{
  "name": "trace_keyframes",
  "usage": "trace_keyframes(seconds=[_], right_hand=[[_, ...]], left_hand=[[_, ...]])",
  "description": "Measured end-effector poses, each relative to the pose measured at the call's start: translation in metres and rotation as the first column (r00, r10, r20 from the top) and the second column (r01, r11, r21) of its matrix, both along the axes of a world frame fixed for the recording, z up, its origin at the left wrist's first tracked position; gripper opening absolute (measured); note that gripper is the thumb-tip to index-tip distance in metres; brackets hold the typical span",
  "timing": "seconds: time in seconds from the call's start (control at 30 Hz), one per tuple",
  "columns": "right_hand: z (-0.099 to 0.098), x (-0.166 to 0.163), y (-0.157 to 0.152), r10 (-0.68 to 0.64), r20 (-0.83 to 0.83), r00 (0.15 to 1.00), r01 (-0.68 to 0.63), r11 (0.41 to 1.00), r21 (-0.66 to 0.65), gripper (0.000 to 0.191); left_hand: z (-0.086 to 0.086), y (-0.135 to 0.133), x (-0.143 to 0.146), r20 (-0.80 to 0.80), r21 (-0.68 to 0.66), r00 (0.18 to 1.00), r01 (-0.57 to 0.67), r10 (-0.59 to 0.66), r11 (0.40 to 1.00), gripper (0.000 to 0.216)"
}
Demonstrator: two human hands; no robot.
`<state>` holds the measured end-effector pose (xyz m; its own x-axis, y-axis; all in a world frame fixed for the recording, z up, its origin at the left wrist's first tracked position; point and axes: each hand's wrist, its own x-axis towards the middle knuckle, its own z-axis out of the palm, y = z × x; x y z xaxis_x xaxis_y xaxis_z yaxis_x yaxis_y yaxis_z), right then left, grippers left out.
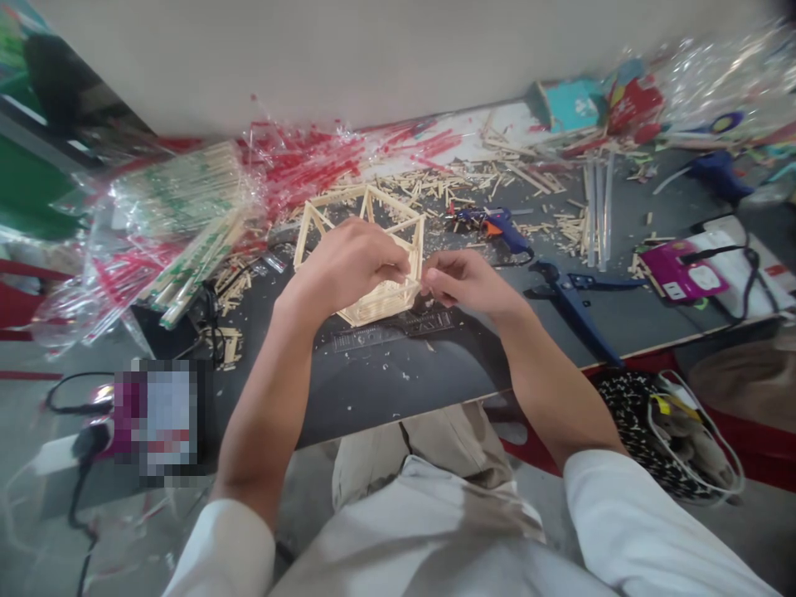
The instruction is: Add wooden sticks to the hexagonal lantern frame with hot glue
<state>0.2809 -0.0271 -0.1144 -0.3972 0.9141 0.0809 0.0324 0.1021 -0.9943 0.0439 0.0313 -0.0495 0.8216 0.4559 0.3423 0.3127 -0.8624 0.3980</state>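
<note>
A small frame house built of pale wooden sticks (373, 249) stands on the dark tabletop (404, 381). My left hand (351, 261) curls over its near side, fingers closed on the frame. My right hand (463, 282) pinches the frame's right lower edge with thumb and fingers pressed together. A clear ruler (385, 332) lies flat just in front of the model, under my hands.
A blue glue gun (497, 225) and blue cutters (569, 298) lie to the right. Clear glue sticks (597, 211) and loose stick offcuts (435, 186) litter the back. Bags of sticks in cellophane (180, 224) fill the left. A purple box (681, 274) sits far right.
</note>
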Motion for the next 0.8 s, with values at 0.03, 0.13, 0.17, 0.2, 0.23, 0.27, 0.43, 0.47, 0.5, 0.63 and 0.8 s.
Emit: trace_keyframes(seconds=[0.03,0.13,0.17,0.2,0.23,0.27,0.43,0.47,0.5,0.63,0.8], right_hand=[[0.000,-0.002,0.000,-0.003,-0.010,1.000,0.003,1.000,-0.014,0.040],[0.000,-0.006,-0.001,-0.029,-0.048,0.998,0.026,0.998,-0.055,0.040],[0.000,-0.006,-0.002,-0.037,-0.056,0.998,0.032,0.997,-0.075,0.040],[0.000,-0.006,-0.002,-0.043,-0.063,0.997,0.037,0.995,-0.094,0.040],[0.000,-0.005,-0.002,-0.047,-0.066,0.997,0.039,0.993,-0.113,0.040],[0.001,-0.004,-0.002,-0.053,-0.068,0.996,0.044,0.991,-0.126,0.039],[0.001,0.002,0.000,-0.116,-0.074,0.991,0.108,0.989,-0.104,0.035],[0.000,0.003,0.001,-0.127,-0.092,0.988,0.119,0.989,-0.090,0.037],[-0.001,0.004,0.003,-0.138,-0.120,0.983,0.130,0.989,-0.077,0.039],[-0.006,0.002,0.004,-0.206,-0.237,0.949,0.221,0.974,0.040,0.051],[-0.009,-0.016,-0.002,-0.347,-0.066,0.935,0.328,0.784,0.527,0.026]], left_hand=[[0.000,0.000,0.000,-0.003,0.009,1.000,0.002,-0.002,1.000,0.023],[0.001,-0.001,0.000,-0.012,0.022,1.000,0.002,-0.002,1.000,0.023],[0.002,-0.001,0.000,-0.015,0.024,1.000,0.000,0.000,1.000,0.023],[0.002,-0.001,0.000,-0.018,0.024,1.000,-0.003,0.003,1.000,0.024],[0.001,-0.001,0.000,-0.023,0.023,1.000,-0.006,0.007,1.000,0.024],[0.001,-0.001,0.000,-0.029,0.021,1.000,-0.009,0.010,1.000,0.024],[0.000,0.000,0.001,-0.047,-0.003,0.999,-0.021,0.021,1.000,0.024],[0.000,0.000,0.001,-0.049,-0.011,0.999,-0.021,0.021,1.000,0.024],[0.001,0.000,0.001,-0.050,-0.021,0.998,-0.023,0.022,1.000,0.023],[0.003,-0.002,0.001,-0.062,-0.029,0.997,-0.056,0.054,0.998,0.018],[0.005,-0.002,0.002,-0.083,-0.044,0.990,-0.117,0.113,0.992,0.010]])
